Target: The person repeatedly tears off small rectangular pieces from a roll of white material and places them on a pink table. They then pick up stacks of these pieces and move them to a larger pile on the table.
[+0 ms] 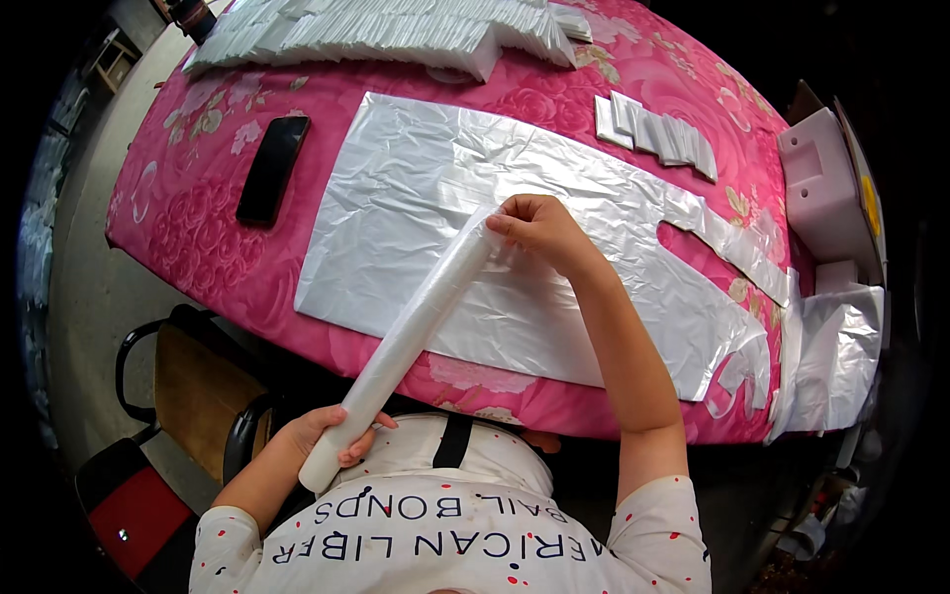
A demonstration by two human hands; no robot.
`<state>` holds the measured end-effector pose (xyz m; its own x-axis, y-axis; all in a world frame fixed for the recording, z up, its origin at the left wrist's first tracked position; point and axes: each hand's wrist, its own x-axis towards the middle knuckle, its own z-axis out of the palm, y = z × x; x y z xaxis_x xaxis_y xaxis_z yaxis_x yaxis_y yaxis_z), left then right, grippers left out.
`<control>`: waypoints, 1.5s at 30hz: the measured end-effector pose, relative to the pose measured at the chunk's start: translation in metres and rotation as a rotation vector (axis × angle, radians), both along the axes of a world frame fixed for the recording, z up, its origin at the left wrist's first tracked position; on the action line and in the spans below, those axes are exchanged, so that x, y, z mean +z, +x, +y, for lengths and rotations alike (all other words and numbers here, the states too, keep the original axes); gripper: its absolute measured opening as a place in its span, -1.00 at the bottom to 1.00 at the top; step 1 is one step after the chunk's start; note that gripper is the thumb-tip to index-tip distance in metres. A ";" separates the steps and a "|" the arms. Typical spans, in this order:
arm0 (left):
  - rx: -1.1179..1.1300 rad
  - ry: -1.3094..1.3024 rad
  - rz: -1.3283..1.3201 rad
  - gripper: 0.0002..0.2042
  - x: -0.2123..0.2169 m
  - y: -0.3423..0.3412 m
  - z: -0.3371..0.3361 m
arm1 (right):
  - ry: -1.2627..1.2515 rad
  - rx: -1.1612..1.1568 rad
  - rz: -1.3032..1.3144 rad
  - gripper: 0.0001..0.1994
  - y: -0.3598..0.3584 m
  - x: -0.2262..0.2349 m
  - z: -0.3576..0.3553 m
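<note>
A long white plastic bag, folded into a narrow strip (406, 332), slants between my two hands. My left hand (343, 436) is closed around its lower end, near my lap and off the table's near edge. At the upper end, my right hand (539, 230) pinches the strip between thumb and fingers. Beneath my right hand, a large white plastic carrier bag (396, 198) lies spread out and wrinkled, its handle ends toward the right. The strip crosses over this bag and hides part of it.
A pink flowered cloth (198, 223) covers the table. On it are a black phone (272, 170), a large pile of folded white bags (386, 35) and a short row of folded bags (658, 137). A foam box (826, 183) and loose bags (836, 346) are at the right; a chair (203, 391) stands left.
</note>
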<state>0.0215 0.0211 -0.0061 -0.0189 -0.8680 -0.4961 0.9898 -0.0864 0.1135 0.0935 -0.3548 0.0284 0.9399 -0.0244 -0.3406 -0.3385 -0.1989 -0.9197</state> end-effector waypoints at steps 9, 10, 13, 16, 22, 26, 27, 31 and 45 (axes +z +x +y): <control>0.012 0.014 -0.013 -0.18 0.000 -0.003 -0.002 | 0.051 -0.074 0.030 -0.66 -0.002 -0.010 -0.019; 0.009 0.007 -0.015 -0.19 -0.001 -0.003 -0.001 | 0.114 -0.106 0.044 -0.66 -0.001 -0.008 -0.020; 0.001 -0.003 -0.022 -0.20 -0.003 -0.004 0.000 | 0.242 -0.154 0.089 -0.64 0.002 -0.001 -0.023; -0.008 0.001 -0.031 -0.21 -0.003 -0.003 0.000 | 0.209 -0.088 0.124 -0.61 0.002 -0.004 -0.024; -0.016 0.008 -0.059 -0.22 0.000 -0.001 -0.001 | 0.129 0.072 0.066 -0.73 0.003 -0.007 -0.013; -0.028 -0.009 -0.105 -0.25 0.001 0.000 -0.003 | 0.049 0.024 0.031 -0.79 -0.002 -0.003 -0.012; -0.033 -0.015 -0.125 -0.26 0.001 0.001 -0.004 | 0.036 0.008 0.021 -0.80 -0.003 -0.003 -0.014; -0.104 0.021 -0.134 -0.28 0.004 0.004 -0.003 | -0.082 -0.246 -0.069 -0.85 -0.010 -0.010 -0.053; -1.002 0.128 -0.899 -0.55 0.062 0.047 0.017 | -0.331 -0.609 -0.384 -0.82 -0.081 -0.024 -0.214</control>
